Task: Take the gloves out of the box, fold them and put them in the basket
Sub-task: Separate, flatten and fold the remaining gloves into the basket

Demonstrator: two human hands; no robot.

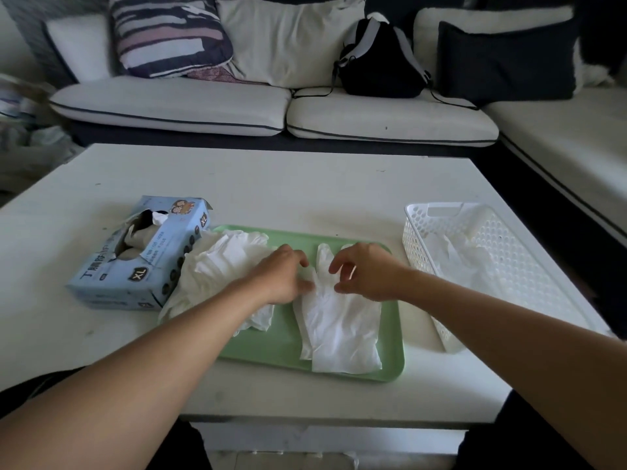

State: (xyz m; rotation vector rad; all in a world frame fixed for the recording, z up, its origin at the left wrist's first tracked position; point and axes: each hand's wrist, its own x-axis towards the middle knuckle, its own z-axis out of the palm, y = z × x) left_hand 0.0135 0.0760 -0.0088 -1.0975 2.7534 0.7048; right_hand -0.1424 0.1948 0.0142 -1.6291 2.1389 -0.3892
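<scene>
Gloves: white, thin, disposable type, spread over three spots. Far left, glove box [142,256], light blue carton on the white surface [305,184], lying at an angle, top opening torn wide, pale glove material poking out of the hole. Readable print: "XL" in a dark badge on the near long side, "XL" again on the short end flap; a cartoon picture on the top corner; other lettering on the side too blurred to read. Touching the box's right side, a loose pile of gloves [217,266], crumpled, half on the surface and half on the left end of the green tray [393,361]. Left hand [281,276] over the pile's right edge, forearm crossing the pile, fingers curled, thumb and fingertips pinching the left edge of the flat glove [339,327]. That flat glove lies in the tray's middle-right, cuff toward the person, finger end pointing away, looks like two layers stacked. Right hand [366,273] just right of the left hand, above the glove's finger end, fingers curled loosely, thumb and index slightly apart; cannot tell if its grip actually has the glove or only hovers. Right of the tray, well apart from the box, white perforated basket [424,239] with a handle slot, at least one crumpled glove already inside [454,259]. Behind the surface: white sofa [169,103], striped cushion [169,35], black backpack [380,62], dark cushion [505,59].
</scene>
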